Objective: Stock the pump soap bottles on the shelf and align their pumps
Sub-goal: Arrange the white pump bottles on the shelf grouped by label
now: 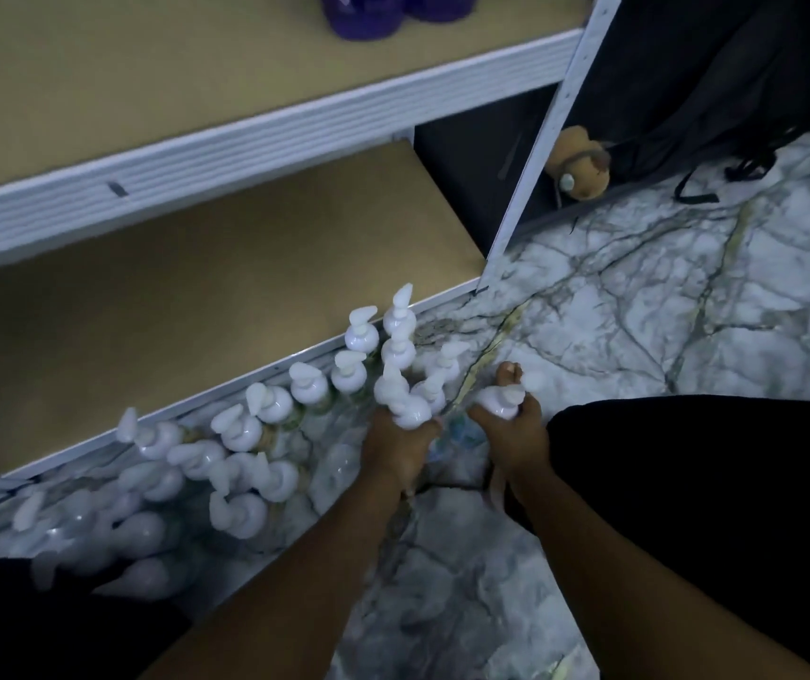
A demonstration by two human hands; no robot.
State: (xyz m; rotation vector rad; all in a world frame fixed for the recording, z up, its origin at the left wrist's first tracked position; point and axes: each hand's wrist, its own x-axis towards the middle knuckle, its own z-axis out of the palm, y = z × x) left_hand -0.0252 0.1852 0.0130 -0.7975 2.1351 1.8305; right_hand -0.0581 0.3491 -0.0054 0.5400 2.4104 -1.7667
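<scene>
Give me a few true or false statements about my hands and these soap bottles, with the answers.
1. The left hand grips a white pump bottle. True.
2. The right hand is empty. False: it holds a second pump bottle.
3. The spare white bottles stand on a shelf board. False: they stand on the marble floor beside the lower shelf.
4. Purple bottles sit on the upper shelf. True.

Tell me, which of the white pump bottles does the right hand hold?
The pump bottle farthest right, apart from the other bottles beside the shelf: the right hand has its grip round its body.
</scene>
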